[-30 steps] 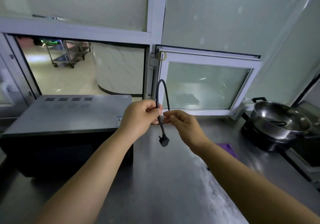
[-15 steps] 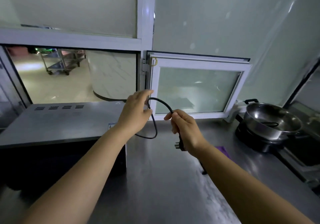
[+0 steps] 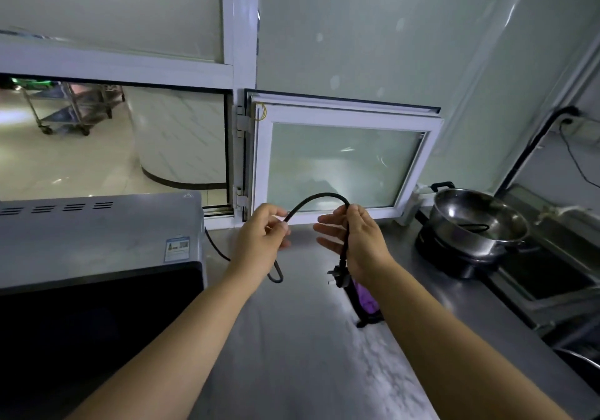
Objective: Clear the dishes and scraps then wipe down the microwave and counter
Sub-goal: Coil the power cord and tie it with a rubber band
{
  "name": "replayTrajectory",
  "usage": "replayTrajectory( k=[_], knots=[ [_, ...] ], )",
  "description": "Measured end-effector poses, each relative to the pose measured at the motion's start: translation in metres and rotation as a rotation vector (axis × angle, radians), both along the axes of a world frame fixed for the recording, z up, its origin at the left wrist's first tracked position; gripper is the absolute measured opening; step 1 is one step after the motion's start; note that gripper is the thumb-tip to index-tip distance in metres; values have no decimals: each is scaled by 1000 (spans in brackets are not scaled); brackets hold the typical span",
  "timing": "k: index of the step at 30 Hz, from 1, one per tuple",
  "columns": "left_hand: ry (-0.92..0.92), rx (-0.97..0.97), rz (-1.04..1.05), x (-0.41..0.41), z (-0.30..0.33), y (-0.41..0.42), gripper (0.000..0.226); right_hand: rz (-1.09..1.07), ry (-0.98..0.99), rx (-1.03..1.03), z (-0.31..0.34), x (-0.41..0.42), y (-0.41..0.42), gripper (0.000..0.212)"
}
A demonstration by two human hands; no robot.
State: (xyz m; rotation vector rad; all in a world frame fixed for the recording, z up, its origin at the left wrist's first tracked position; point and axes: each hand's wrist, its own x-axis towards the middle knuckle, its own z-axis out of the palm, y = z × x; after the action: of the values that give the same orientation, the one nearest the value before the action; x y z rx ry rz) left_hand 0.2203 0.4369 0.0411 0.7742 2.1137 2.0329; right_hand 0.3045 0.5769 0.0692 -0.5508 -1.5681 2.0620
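A grey microwave (image 3: pixel 97 238) with a dark door stands at the left on the steel counter (image 3: pixel 292 354). Its black power cord (image 3: pixel 316 197) arches between both hands above the counter. My left hand (image 3: pixel 259 241) pinches the cord on the left, with a small loop hanging below it. My right hand (image 3: pixel 357 241) holds the cord under its thumb, other fingers spread, and the plug (image 3: pixel 339 278) dangles beneath. A purple item (image 3: pixel 367 299), partly hidden by my right forearm, lies on the counter.
A steel pot (image 3: pixel 477 221) sits on a black cooker (image 3: pixel 454 257) at the right, with a sink (image 3: pixel 558 273) beyond. A small hinged window (image 3: pixel 341 163) stands behind the hands. An opening at the left shows a floor and a metal cart (image 3: pixel 71 108).
The hands have drawn apart, stretching the cord into a wider arch. The plug now hangs below my right hand, and the view has shifted left.
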Motion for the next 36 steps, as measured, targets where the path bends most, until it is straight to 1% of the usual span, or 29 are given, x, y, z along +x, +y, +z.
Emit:
replayTrajectory(
  k=[2,5,8,12,16,17,21,24,26,28,30,32,36],
  knots=[
    [34,-16,6,2,-2,3,27,-46,-50,54,-4,-4,3,36],
    [76,-73,12,6,-7,6,17,-75,-96,76,-9,-10,5,36],
    [63,-53,-3,10,-9,10,16,-46,-119,25,-14,-15,2,35],
    [108,-76,-24,11,-9,14,12,16,-176,27,-17,-19,1,25],
    [162,-111,-84,11,-12,14,16,69,-250,57,-22,-18,1,41],
    [174,-119,-100,11,-14,15,17,74,-268,72,-23,-18,1,42],
    [174,-142,-139,12,-19,15,21,46,-266,94,-26,-17,-5,20],
    [138,-157,-145,10,-24,12,26,8,-286,150,-28,-18,-9,18],
    [113,-215,-147,6,-30,8,24,10,-265,152,-28,-18,-12,20],
    [111,-291,-185,2,-36,3,27,24,-209,139,-27,-17,-14,20],
    [124,-352,-226,-1,-42,1,30,10,-170,140,-27,-14,-16,17],
    [156,-415,-218,-4,-48,-2,29,-42,-132,133,-26,-12,-15,16],
    [213,-528,-226,-17,-67,-20,28,-170,-54,88,-9,-9,6,26]
  ],
)
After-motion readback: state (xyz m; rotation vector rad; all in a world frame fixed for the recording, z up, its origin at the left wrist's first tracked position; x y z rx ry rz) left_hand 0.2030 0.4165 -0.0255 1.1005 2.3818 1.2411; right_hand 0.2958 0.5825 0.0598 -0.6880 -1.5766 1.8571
